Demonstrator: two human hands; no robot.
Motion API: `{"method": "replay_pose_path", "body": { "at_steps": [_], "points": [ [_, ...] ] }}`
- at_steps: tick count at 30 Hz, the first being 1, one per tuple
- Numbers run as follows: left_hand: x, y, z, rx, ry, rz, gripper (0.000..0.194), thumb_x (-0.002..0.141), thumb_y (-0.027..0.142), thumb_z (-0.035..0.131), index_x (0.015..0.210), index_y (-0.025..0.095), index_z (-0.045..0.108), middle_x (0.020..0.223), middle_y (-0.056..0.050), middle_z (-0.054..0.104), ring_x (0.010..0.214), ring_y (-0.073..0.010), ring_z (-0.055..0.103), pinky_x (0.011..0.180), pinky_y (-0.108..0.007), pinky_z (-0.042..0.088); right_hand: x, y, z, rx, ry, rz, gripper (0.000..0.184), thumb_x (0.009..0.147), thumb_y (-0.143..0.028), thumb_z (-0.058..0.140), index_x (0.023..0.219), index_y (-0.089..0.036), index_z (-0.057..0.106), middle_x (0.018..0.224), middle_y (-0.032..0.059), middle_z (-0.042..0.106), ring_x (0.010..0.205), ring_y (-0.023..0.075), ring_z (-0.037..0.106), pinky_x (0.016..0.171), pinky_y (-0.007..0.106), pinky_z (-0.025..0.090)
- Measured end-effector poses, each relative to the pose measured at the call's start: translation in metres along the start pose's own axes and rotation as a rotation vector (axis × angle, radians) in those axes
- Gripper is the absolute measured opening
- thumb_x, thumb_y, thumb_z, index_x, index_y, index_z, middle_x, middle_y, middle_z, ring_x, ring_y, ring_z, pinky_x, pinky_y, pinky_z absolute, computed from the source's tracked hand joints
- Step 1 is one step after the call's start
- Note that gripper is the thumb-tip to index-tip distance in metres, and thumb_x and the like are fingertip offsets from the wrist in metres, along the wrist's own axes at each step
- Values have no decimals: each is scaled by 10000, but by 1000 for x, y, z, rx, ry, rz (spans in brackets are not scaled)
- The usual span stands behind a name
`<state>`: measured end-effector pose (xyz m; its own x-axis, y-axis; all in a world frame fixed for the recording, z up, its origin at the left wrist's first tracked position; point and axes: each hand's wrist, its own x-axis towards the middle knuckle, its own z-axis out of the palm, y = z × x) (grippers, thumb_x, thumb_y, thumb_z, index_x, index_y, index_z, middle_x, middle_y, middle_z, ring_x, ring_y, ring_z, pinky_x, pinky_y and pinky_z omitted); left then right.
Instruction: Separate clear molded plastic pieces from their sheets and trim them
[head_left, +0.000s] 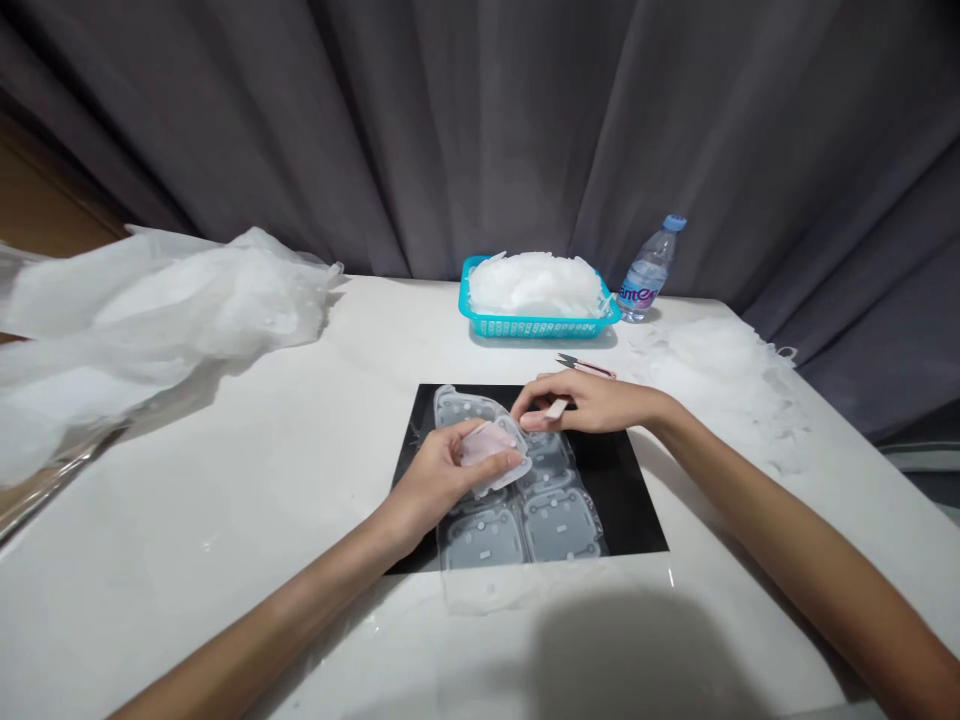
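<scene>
L hand (435, 475) pinches a pinkish clear piece (487, 443) mid-frame, prob to steady it; R hand (581, 400) curls round a pale stick (556, 409), fingertip grip unclear tbh. Black mat (630, 505) below prob helps contrast.

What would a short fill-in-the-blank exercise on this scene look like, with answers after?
1. The pale pink piece is in the person's ____ hand.
2. The bottle stands to the picture's ____ of the basket.
3. The mat under the translucent sheet is coloured ____.

Missing words: left; right; black.
</scene>
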<state>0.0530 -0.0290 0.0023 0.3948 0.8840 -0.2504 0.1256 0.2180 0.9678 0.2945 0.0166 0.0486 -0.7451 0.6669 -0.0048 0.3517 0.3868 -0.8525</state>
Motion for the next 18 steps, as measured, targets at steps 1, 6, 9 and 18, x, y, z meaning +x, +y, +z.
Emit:
{"method": "replay_pose_path", "body": {
  "at_steps": [1,6,9,18],
  "points": [
    [0,-2,0,29,5,19,416,716,471,926,917,147,759,751,-4,650,661,-135,534,580,-234,379,3,1,5,45,12,-2,143,944,-286,709,1007,-165,750,994,39,769,874,167,650,788,279,481],
    [-3,0,2,16,1,5,412,776,526,887,924,162,766,760,-8,634,640,-121,473,554,-240,314,10,13,16,248,13,3,105,876,-220,760,935,-149,712,862,4,721,757,132,598,703,254,453],
    [-7,10,2,-78,-63,-40,407,853,571,810,888,167,772,752,-3,613,618,-108,400,559,-247,279,8,15,14,253,2,1,114,881,-223,753,954,-142,720,870,14,725,758,129,589,692,249,437],
    [-12,13,10,-180,-178,-164,406,750,522,888,738,158,709,660,24,537,588,-107,367,565,-258,242,8,14,19,-89,175,-27,115,952,-252,689,911,-147,714,810,5,712,694,120,545,677,248,385]
  ]
}}
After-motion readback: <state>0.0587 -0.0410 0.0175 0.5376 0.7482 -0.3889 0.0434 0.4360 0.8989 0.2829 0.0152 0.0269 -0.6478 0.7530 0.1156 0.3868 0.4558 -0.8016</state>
